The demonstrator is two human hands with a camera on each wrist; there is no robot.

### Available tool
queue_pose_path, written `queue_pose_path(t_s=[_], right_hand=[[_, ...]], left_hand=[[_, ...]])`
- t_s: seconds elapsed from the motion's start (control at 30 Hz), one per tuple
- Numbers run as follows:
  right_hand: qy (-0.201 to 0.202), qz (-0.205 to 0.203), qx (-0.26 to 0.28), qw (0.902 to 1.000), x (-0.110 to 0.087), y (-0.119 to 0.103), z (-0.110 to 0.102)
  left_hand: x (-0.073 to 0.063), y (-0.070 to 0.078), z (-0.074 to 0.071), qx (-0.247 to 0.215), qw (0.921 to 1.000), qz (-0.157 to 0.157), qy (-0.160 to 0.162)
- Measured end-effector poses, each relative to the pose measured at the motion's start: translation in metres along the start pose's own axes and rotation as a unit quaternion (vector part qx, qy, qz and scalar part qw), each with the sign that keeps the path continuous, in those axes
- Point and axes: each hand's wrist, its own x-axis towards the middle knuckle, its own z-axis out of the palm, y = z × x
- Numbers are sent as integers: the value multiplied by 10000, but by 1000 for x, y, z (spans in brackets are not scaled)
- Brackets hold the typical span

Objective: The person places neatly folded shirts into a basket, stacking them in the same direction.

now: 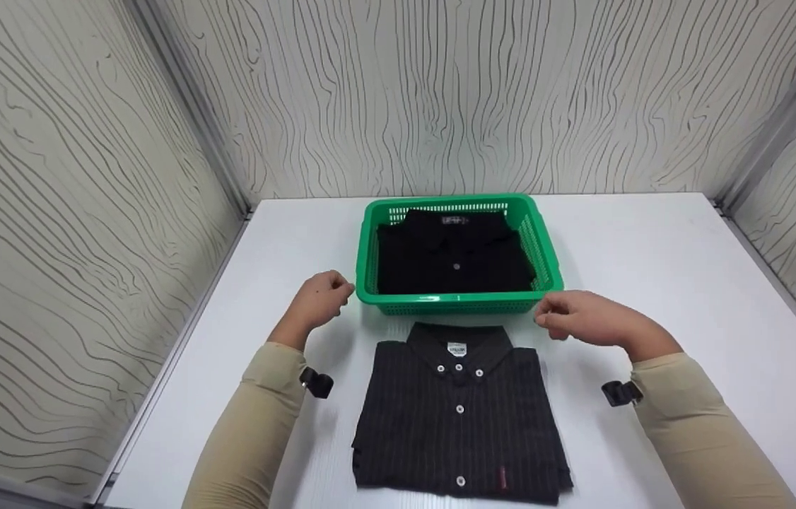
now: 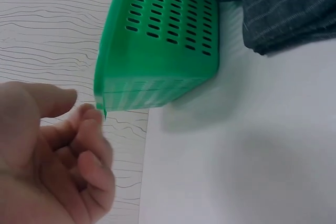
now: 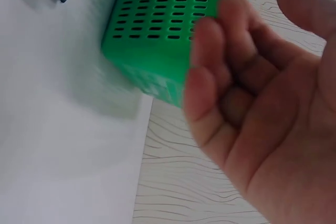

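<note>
A green plastic basket (image 1: pixel 458 297) with slotted walls holds a folded black shirt (image 1: pixel 440 247), its collar toward the back wall. In front of it lies a folded dark striped shirt (image 1: pixel 433 424) with white buttons and a collar label. My left hand (image 1: pixel 325 297) hovers by the basket's front left corner, fingers loosely bent around nothing. At the front right corner is my right hand (image 1: pixel 578 317), likewise loosely bent. In the left wrist view a gap shows between thumb and fingers beside the rim (image 2: pixel 100 72); whether a fingertip touches it I cannot tell. The right thumb (image 3: pixel 304 9) stands apart from its fingers.
Everything stands on a white table (image 1: pixel 638 247). Behind the basket rises a wood-grain patterned wall (image 1: pixel 440 99), with another panel (image 1: pixel 73 233) along the left side. A small black wrist device (image 1: pixel 317 382) sits on the left cuff, with a similar one (image 1: pixel 621 393) on the right.
</note>
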Motion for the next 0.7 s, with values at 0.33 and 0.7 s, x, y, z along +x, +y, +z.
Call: queue_pose_path(t_s=[0.33,0.7], right_hand=[[-1001,1231,-93,9873,-4,16,21],[-1168,2144,-364,9691,-7,13,45]], left_hand=[[-13,-6,11,855,9893,-293,-1141],[-33,-1,47,1640,9615,-1004,-1962]])
